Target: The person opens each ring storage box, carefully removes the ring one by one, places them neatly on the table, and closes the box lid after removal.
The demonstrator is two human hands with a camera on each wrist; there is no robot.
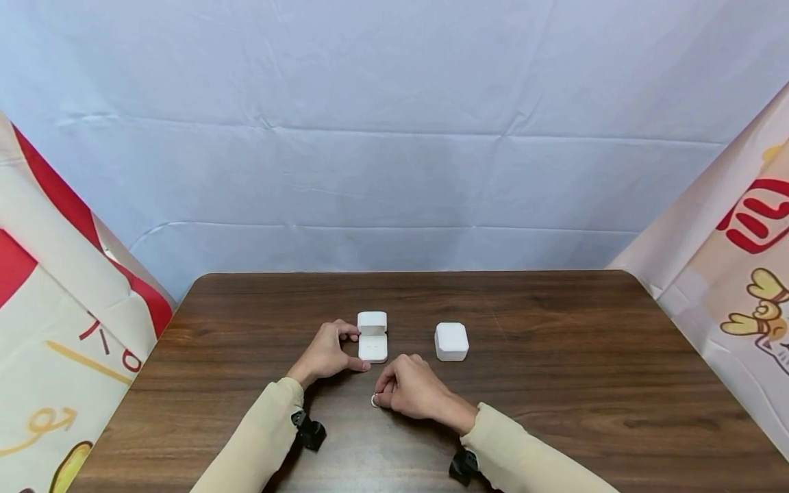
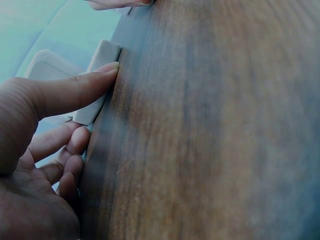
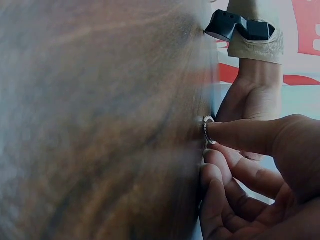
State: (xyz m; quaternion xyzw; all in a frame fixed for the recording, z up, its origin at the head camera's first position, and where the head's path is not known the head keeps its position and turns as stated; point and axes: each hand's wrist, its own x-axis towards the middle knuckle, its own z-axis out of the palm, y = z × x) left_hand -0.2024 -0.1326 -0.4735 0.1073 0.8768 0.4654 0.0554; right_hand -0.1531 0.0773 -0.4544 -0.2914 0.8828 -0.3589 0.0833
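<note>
A small white ring box point(image 1: 372, 348) stands on the table with its lid raised at the back. My left hand point(image 1: 328, 352) holds it from the left, thumb along the front and fingers curled at the side. The left wrist view shows that thumb point(image 2: 75, 92) against the box point(image 2: 95, 107). Nearer to me, my right hand point(image 1: 411, 388) pinches a ring point(image 1: 373, 400) between thumb and fingers, low over the table. Seen from the right wrist, the ring point(image 3: 206, 131) is a thin silver band with a studded-looking edge, partly hidden behind the thumb.
A second white box point(image 1: 452, 341), closed, sits to the right of the open one. The brown wooden table point(image 1: 585, 383) ends at a pale cloth backdrop point(image 1: 394, 171), with printed cloths at left and right. Black wrist cameras point(image 1: 309, 431) are strapped over both sleeves.
</note>
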